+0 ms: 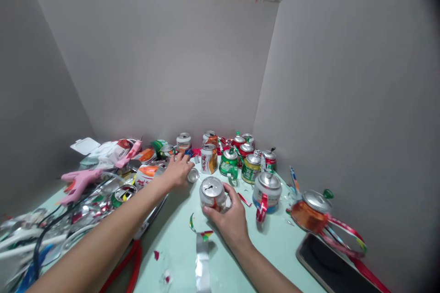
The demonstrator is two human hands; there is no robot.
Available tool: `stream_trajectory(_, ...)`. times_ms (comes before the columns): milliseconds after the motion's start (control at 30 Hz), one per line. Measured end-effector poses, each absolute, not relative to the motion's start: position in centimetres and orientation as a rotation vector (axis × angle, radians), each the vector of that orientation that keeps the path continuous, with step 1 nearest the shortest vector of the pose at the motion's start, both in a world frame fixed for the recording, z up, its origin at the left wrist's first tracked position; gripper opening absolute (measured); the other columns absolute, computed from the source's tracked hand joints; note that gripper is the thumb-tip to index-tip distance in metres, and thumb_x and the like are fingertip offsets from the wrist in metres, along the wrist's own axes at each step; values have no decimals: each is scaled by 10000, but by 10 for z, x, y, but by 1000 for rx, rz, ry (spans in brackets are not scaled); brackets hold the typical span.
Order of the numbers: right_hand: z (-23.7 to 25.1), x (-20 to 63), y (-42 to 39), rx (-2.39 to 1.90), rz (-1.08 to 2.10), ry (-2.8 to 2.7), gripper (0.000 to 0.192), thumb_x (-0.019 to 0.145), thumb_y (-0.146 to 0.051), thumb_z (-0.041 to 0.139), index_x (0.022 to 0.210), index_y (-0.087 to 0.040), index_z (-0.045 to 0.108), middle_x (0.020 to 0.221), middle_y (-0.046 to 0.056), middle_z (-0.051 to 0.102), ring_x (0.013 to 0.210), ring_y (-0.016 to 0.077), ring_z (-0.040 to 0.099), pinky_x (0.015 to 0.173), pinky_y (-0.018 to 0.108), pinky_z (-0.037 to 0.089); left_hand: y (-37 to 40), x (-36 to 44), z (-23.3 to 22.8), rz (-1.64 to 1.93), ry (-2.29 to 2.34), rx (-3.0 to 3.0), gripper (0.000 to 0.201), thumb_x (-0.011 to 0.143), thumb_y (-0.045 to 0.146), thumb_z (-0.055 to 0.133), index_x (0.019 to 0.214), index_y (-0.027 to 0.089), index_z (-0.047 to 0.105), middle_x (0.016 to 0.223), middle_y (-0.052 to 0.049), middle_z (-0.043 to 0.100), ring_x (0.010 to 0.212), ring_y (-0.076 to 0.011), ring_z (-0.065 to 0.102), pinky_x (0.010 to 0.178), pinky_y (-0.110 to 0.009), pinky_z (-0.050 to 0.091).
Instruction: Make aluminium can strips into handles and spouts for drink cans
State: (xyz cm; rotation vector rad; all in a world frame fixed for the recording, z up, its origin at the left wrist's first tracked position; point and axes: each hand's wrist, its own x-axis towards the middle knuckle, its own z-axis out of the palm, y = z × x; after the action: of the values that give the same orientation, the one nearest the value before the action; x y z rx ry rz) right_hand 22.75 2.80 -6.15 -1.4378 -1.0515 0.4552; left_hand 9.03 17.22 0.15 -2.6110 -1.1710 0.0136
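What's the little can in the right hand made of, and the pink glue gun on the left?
The small orange-and-white drink can in the right hand looks like thin metal, probably aluminium: its silver top shines. The pink glue gun looks like matte moulded plastic, with a smooth, dull surface. The flat silver strip on the pale green table seems cut sheet metal.

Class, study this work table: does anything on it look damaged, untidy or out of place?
Yes. Cut metal strips and small scraps litter the green table. Left of the left hand, cut-open cans lie heaped with a pink glue gun. The right hand grips an upright can.
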Motion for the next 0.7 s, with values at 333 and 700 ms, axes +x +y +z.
stream_trajectory(333, -59, 228, 29, -1465, 463, -1075, 627, 523, -232, 725, 1123, -192, 545, 1085, 82, 606, 1012, 270, 552, 893, 387, 434, 173, 101, -5, -47, -1032, -2764, 422, 561, 70, 601, 967, 183, 622, 1048, -127, 574, 1095, -329, 416, 1001, -557, 180)
stream_trajectory(700, -60, 228, 29, -1494, 432, -1066, 626, 529, -246, 723, 1127, -191, 545, 1072, 85, 602, 1004, 277, 552, 878, 396, 438, 137, 76, 29, -431, -1372, -2809, 554, 708, 309, 555, 1230, 127, 515, 1081, -141, 545, 1051, -330, 446, 882, -428, 376)
